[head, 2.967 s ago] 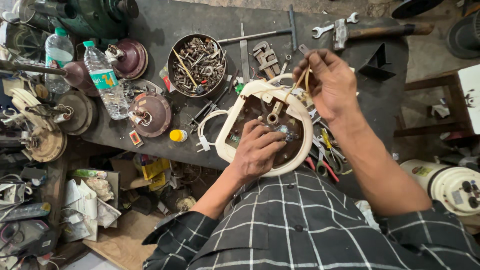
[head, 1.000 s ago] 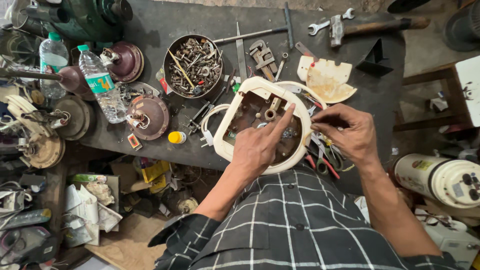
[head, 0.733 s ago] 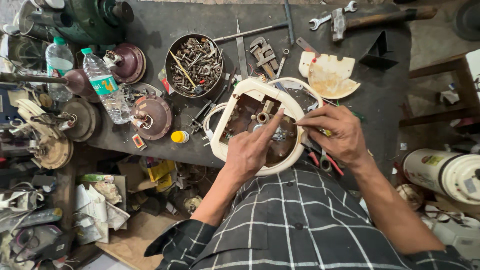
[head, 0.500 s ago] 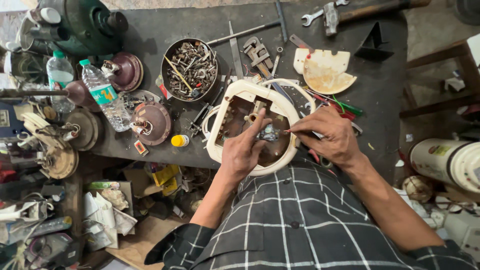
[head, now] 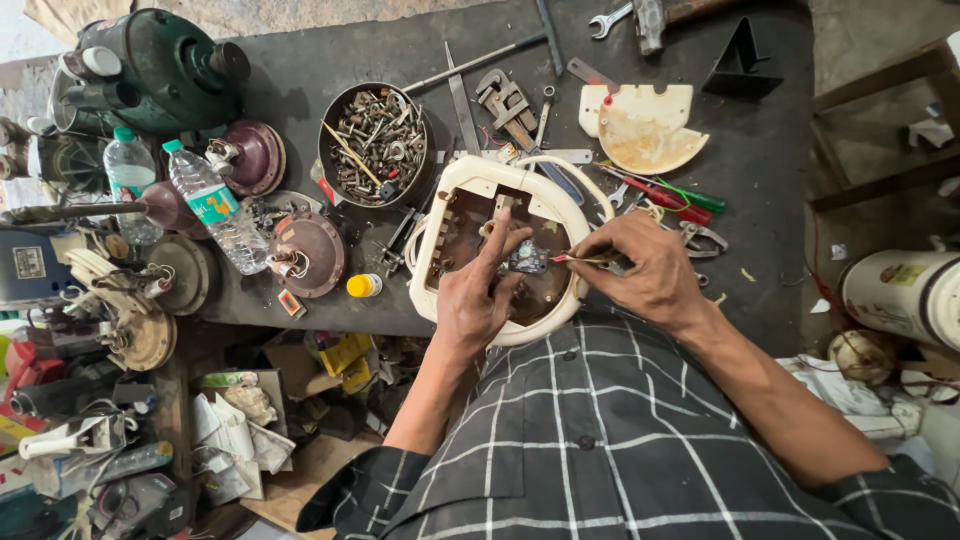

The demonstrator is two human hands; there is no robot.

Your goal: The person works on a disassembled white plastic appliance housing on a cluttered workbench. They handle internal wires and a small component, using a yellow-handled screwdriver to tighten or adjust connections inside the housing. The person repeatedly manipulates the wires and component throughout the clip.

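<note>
Because the left hand (head: 475, 300) only rests spread fingers on the cream casing (head: 500, 250) at the bench (head: 300, 70) edge while the right hand (head: 650, 275) pinches a thin tool (head: 575, 260) over its small part (head: 525, 257), the tool could slip, or the casing could tip off.

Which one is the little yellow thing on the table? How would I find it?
Start at the round metal bowl full of screws and bolts on the dark workbench. Go down toward the table's near edge, past the brown domed motor cover, to just left of the cream casing the hands work in. There sits the small yellow cap, the only bright yellow, round piece among dull metal parts.
</note>
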